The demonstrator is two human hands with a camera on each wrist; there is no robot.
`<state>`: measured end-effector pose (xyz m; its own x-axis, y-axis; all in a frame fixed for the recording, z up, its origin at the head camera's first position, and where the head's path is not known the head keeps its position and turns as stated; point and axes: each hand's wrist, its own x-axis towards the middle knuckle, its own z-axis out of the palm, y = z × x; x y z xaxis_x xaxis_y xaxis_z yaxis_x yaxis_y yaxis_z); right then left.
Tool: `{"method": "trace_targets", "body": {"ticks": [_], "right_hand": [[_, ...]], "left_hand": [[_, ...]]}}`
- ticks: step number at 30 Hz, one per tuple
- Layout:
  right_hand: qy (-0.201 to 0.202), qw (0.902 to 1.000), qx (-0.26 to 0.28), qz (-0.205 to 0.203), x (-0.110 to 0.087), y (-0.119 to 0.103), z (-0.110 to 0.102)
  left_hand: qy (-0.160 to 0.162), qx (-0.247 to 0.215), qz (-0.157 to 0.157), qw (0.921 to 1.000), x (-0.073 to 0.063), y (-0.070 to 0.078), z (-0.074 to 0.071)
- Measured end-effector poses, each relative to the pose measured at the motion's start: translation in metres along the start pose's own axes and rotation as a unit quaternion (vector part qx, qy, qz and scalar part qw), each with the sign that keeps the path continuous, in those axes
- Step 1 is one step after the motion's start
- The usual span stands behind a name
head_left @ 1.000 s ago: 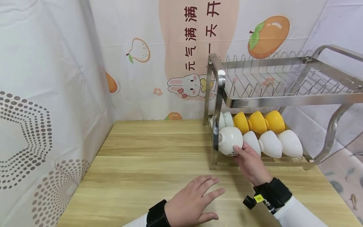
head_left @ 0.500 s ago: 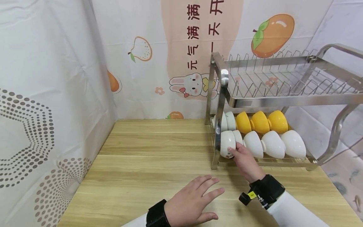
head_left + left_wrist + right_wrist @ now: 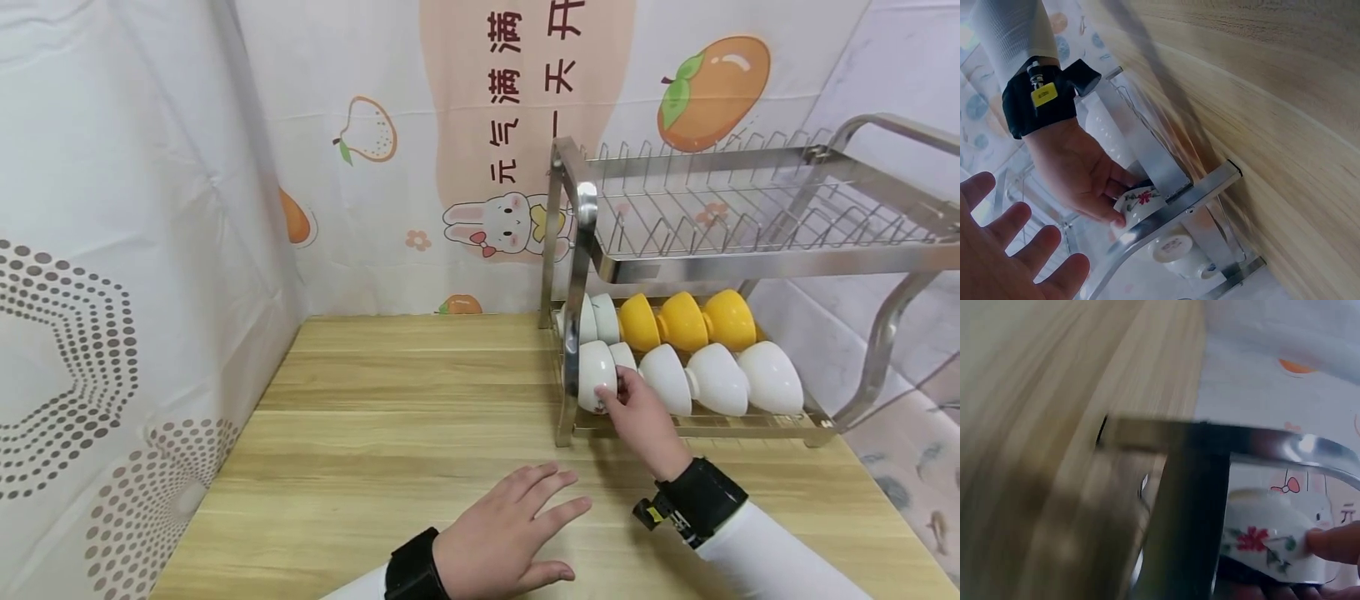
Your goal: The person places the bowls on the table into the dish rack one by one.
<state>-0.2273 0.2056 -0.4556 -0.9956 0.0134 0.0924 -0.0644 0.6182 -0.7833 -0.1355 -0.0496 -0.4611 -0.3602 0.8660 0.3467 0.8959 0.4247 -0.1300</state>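
Note:
A white bowl [image 3: 596, 379] with a red flower print lies on its side at the left front of the rack's lower tier. My right hand [image 3: 648, 427] grips its rim, thumb outside and fingers tucked at the mouth side. The right wrist view shows the printed flower on this bowl [image 3: 1266, 540] beside my thumb. Just behind it another white bowl [image 3: 622, 356] is partly covered. My left hand [image 3: 510, 533] hovers over the table with fingers spread, holding nothing. In the left wrist view its fingers [image 3: 1038, 247] are spread too.
The two-tier metal dish rack [image 3: 697, 268] stands at the right, its left post close to the gripped bowl. Three white bowls [image 3: 717, 379] continue the front row. Behind are three yellow bowls [image 3: 682, 322] and pale bowls [image 3: 606, 318]. Wooden table [image 3: 405, 400] stretches left.
My right hand has shifted left and turned the bowl more side-on at the rack's left end. The partly covered bowl behind it has come into sight. My left hand has stayed put.

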Motion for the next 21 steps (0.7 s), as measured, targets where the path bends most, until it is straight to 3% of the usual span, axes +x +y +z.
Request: {"method": "trace_targets", "body": {"ticks": [6, 14, 21], "right_hand": [[0.037, 0.9894, -0.128, -0.058, -0.001, -0.005, -0.003], [0.014, 0.9825, -0.168, -0.08, 0.002, -0.009, -0.007], [-0.005, 0.9711, -0.217, -0.098, 0.006, -0.013, -0.012]], "left_hand": [[0.001, -0.025, -0.001, 0.9997, 0.002, 0.0, 0.003], [0.0, 0.001, 0.006, 1.0, 0.003, 0.002, 0.002], [0.001, -0.004, 0.008, 1.0, 0.005, 0.004, 0.002]]}}
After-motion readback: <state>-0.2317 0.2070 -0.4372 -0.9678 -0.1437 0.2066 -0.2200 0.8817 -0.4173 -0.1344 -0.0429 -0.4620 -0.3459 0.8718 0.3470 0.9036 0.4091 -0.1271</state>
